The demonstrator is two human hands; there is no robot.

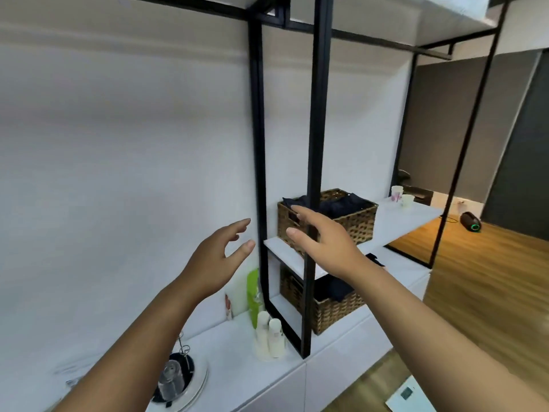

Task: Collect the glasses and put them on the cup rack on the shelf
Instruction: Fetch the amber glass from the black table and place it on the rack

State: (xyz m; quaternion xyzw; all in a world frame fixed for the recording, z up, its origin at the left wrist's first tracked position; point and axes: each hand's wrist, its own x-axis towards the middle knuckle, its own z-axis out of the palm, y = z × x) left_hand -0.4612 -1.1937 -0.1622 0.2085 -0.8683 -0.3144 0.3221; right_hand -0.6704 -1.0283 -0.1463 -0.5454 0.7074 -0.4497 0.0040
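Head view: left hand (pixel 217 260) and right hand (pixel 323 242) raised, fingers relaxed, empty. Clear upturned glass (pixel 170 379) on wire cup rack (pixel 184 356), near left on white counter (pixel 234 352); left forearm partly hides rack. Bottle labels (pixel 274 337) unreadable.

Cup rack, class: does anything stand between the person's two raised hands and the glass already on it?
Nothing visible does. The left hand and right hand hang open high above; the glass sits inverted on the cup rack below, the left forearm crossing beside it.
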